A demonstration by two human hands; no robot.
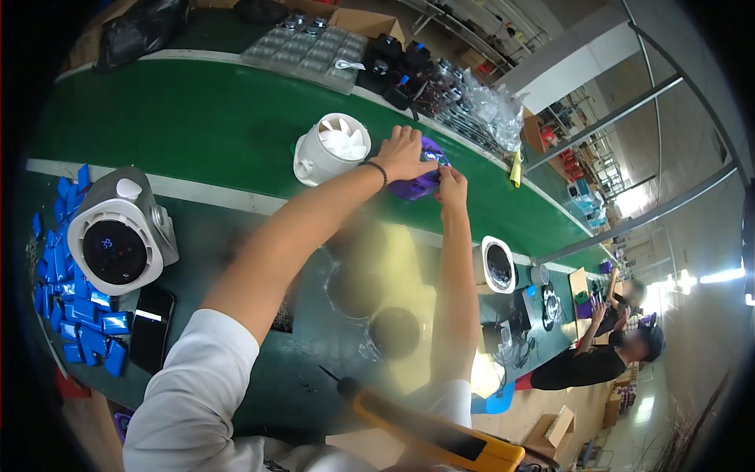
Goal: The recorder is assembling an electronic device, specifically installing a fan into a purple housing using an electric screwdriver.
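Both my arms reach across to the green conveyor belt, where a round purple plastic part is held. My left hand, with a dark bracelet at the wrist, is closed over its upper left side. The right edge of the part is pinched by my right hand. Something small and bright shows inside it between the hands; I cannot make out what. Just left of my left hand stands a white round fan housing with white blades facing up.
At left are a grey-white fan unit with a dark round display, several blue-wrapped packs and a black phone. A yellow-black power screwdriver is close below. Another white unit stands right. Beyond the belt lies a clear tray. Co-workers sit farther right.
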